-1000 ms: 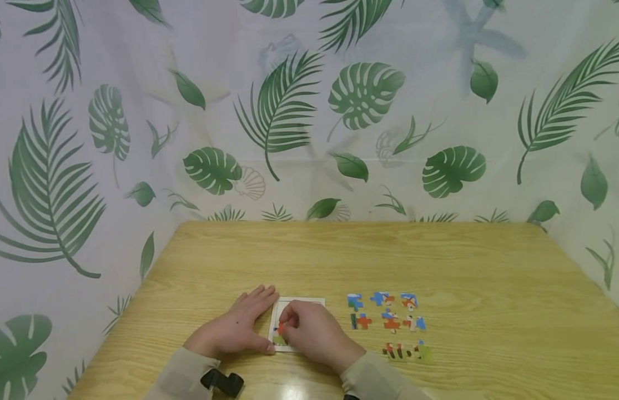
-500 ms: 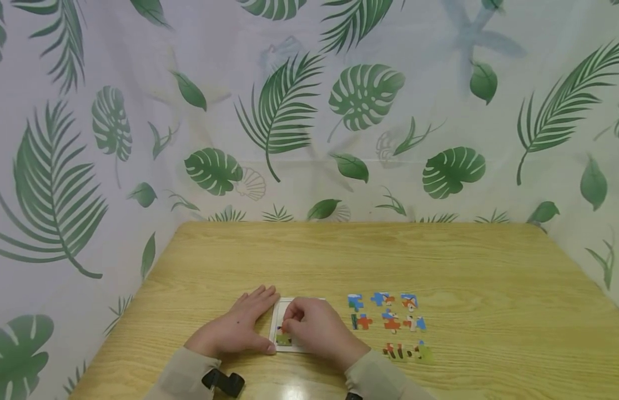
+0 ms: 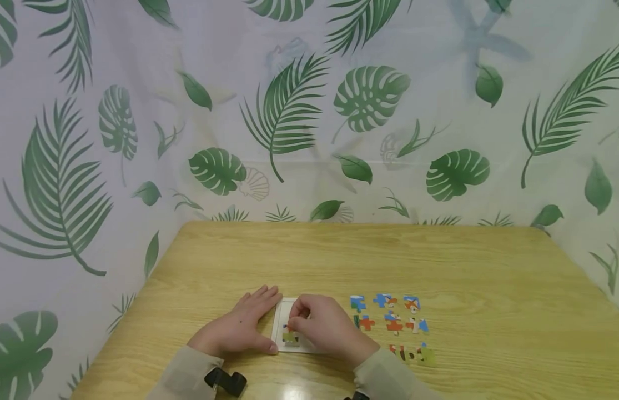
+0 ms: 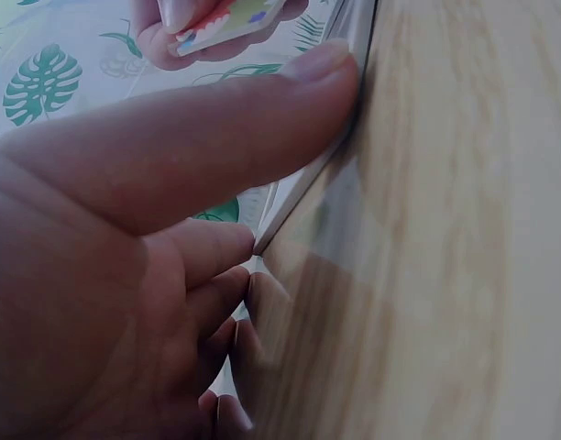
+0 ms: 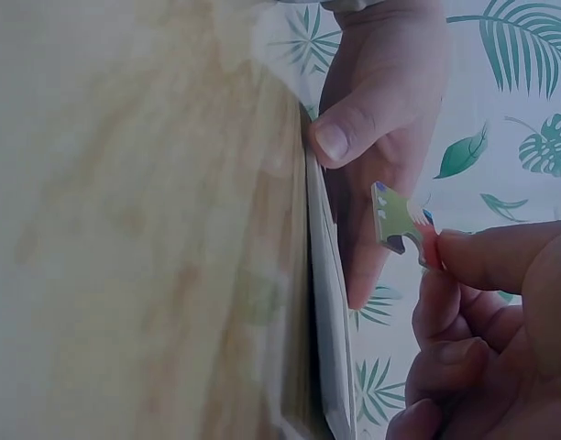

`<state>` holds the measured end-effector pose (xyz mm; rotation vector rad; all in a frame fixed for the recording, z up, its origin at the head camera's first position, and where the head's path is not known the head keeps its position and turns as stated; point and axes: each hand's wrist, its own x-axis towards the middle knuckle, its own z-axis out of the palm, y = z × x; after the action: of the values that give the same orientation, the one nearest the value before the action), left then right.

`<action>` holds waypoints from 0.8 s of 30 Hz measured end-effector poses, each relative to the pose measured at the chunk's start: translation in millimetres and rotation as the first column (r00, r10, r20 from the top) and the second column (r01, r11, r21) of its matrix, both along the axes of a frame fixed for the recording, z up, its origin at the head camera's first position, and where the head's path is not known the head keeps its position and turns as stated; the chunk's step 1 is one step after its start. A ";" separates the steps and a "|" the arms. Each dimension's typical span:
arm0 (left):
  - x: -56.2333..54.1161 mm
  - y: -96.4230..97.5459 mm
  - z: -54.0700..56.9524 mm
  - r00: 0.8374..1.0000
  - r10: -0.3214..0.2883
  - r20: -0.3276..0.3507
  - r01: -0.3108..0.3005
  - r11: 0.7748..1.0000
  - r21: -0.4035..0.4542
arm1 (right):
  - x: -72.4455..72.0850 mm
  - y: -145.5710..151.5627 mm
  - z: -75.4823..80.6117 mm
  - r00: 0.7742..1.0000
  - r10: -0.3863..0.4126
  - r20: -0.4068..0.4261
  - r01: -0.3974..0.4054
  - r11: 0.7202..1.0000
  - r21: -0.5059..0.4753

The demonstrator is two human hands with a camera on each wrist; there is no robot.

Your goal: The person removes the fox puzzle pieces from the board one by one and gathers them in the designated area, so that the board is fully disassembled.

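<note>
My right hand (image 3: pixel 325 324) pinches a jigsaw piece (image 5: pixel 404 225) between thumb and curled fingers, and the piece shows green, red and a little blue. It is held just over a white puzzle tray (image 3: pixel 284 311), clear of the tray surface in the right wrist view. My left hand (image 3: pixel 241 325) lies at the tray's left side with fingers stretched out. In the left wrist view the left thumb (image 4: pixel 299 87) rests on the tray's edge and the fingertips touch its corner. The right hand hides much of the tray in the head view.
Several loose jigsaw pieces lie in rows on the wooden table (image 3: pixel 369 255) right of the tray, among them a blue piece (image 3: pixel 357 302), a fox-face piece (image 3: pixel 412 303) and a green piece (image 3: pixel 428 356). A leaf-patterned curtain (image 3: pixel 309 111) hangs behind the table.
My right hand has shifted slightly right with the jigsaw piece, and more of the piece's green shows. The left hand stays on the tray's edge.
</note>
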<state>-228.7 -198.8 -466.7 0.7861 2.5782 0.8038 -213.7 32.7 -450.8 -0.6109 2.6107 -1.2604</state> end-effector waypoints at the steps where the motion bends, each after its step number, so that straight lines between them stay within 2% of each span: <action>1: -0.4 0.3 -0.2 1.000 -0.001 -0.003 0.001 1.000 -0.002 | -0.3 0.9 0.3 1.000 0.002 -0.001 -0.002 1.000 0.004; 9: -1.5 1.1 -0.4 1.000 -0.001 0.002 0.001 1.000 -0.006 | 1.5 10.8 4.1 1.000 0.012 0.014 -0.012 1.000 0.022; 24: -1.7 1.0 -3.2 1.000 0.004 -0.003 -0.004 1.000 -0.021 | 1.2 41.7 6.5 0.997 0.022 0.079 -0.021 1.000 -0.008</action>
<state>-230.4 -197.8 -469.8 0.7769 2.5879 0.7760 -212.5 74.4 -444.3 -0.5769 2.5303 -1.2611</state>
